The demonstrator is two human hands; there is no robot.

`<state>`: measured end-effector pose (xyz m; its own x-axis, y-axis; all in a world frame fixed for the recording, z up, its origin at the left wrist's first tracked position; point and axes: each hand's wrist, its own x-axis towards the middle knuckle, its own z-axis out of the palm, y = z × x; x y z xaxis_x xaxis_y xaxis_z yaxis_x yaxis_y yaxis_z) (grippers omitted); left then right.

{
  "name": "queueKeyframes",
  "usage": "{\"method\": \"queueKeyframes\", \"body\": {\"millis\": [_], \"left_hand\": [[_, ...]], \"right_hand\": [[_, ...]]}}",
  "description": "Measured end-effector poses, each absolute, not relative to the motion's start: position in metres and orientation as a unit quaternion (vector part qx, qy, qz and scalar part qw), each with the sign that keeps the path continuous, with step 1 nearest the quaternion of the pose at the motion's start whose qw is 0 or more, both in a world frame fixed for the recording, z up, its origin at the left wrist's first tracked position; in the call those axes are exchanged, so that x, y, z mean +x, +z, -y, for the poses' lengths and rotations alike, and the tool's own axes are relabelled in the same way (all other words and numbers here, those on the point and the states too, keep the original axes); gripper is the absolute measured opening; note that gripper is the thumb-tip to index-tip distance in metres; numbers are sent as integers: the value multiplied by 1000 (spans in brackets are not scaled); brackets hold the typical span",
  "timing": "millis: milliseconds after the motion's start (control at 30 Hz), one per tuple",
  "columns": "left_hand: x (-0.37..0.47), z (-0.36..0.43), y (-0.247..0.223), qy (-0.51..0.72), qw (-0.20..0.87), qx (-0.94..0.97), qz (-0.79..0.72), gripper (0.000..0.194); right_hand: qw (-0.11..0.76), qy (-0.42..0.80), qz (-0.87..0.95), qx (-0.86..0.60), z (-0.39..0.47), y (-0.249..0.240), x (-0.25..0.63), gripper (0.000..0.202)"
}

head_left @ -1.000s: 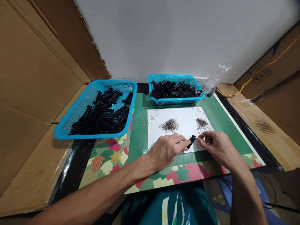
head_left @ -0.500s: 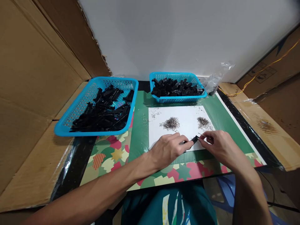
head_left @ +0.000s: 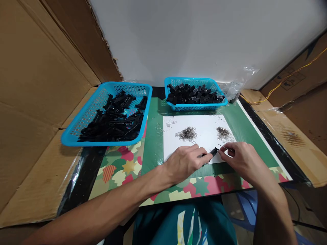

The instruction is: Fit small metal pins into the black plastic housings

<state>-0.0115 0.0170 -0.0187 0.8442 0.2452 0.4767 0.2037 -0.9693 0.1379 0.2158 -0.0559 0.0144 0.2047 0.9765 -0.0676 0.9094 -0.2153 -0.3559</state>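
My left hand [head_left: 187,160] is closed around a slim black plastic part [head_left: 214,151], its far end sticking out to the right over the white sheet [head_left: 204,123]. Close to that end, my right hand [head_left: 236,152] pinches a thin metal tool [head_left: 224,146], whose fine tip points up and left. Whether my right fingertips touch the part is too small to tell. Beyond my hands, two piles of tiny metal wire pieces lie on the sheet, a larger left pile [head_left: 188,133] and a smaller right pile [head_left: 223,132].
A blue basket [head_left: 65,137] of long black parts stands at the left. Another blue basket [head_left: 198,107] at the back holds small black pieces, with a clear plastic bag [head_left: 236,89] beside it. Cardboard walls [head_left: 33,85] flank the table.
The whole view has shifted slightly. My right hand has moved a little to the right with the tool, while my left hand keeps its hold on the black part.
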Motion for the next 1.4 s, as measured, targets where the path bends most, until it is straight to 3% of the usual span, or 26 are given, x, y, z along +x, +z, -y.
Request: {"method": "queueKeyframes", "body": {"millis": [633, 900, 1400], "left_hand": [[-11, -17, -20, 226, 78, 963, -121, 25], [-12, -20, -18, 220, 179, 947, -151, 20], [-11, -20, -17, 233, 186, 935, -192, 23]], "right_hand": [[138, 111, 616, -768, 59, 11, 210, 32], [210, 98, 580, -781, 65, 1, 199, 38], [319, 141, 557, -754, 80, -10, 200, 39]]}}
